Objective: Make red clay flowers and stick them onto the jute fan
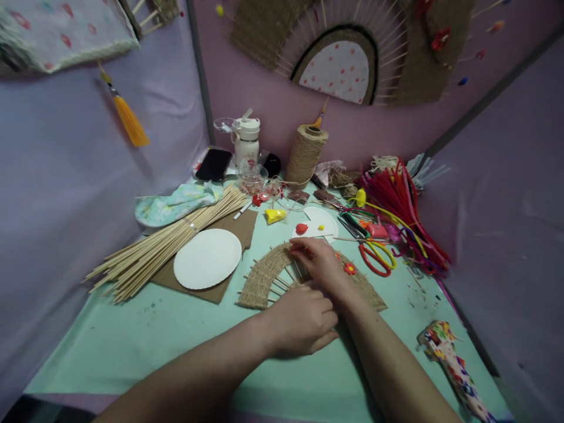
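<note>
A half-round fan (262,282) woven from twine over thin sticks lies on the table in front of me. Red flowers with yellow centres, such as this flower (349,268), sit on its right side. My right hand (319,261) reaches over the fan's top edge, thumb and fingers pinched close to the weave. Whatever they hold is too small to make out. Below it, my left hand (304,320) is closed by the fan's lower middle, its curled fingers hiding what is in them. Just beyond are a red clay lump (301,228) and a yellow bit (321,227) on a cut white card (328,218).
Bamboo sticks (176,241), cardboard (220,288) and a white disc (207,258) lie left. Scissors (374,260), pliers (352,225) and red pipe cleaners (396,197) are right. A twine spool (307,155) and white bottle (247,141) stand behind; a flower-patterned tool (453,367) lies front right.
</note>
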`<state>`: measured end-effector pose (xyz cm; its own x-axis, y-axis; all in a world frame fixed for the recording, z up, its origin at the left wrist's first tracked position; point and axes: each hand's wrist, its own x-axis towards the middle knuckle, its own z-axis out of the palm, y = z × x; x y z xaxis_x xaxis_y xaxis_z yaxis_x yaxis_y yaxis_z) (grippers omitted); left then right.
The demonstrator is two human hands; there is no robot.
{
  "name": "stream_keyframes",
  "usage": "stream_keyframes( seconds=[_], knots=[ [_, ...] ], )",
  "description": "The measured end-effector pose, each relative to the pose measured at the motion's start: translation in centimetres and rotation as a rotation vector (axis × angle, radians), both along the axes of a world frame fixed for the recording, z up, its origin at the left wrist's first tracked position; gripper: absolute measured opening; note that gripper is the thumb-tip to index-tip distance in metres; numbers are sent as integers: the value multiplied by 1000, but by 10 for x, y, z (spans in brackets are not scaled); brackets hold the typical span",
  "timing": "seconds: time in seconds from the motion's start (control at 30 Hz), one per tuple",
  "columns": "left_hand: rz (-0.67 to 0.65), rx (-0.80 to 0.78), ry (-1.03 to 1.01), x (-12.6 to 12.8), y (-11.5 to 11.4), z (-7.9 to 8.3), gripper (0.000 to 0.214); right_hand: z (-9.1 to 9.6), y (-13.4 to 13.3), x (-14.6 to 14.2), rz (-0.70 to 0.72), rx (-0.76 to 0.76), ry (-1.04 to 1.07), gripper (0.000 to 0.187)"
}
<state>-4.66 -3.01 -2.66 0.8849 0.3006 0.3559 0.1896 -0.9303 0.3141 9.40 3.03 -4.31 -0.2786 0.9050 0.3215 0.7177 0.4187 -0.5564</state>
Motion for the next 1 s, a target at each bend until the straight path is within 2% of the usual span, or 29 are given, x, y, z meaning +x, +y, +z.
stream_keyframes(
  seconds=[0.4, 1.0],
  knots=[
    [17, -27, 89, 1, -1, 3, 27, -1, -1, -8, 16, -15, -83, 22],
    [30, 5, 34, 2, -2, -4, 28, -4, 1, -11, 23, -5, -132, 26]
  ],
)
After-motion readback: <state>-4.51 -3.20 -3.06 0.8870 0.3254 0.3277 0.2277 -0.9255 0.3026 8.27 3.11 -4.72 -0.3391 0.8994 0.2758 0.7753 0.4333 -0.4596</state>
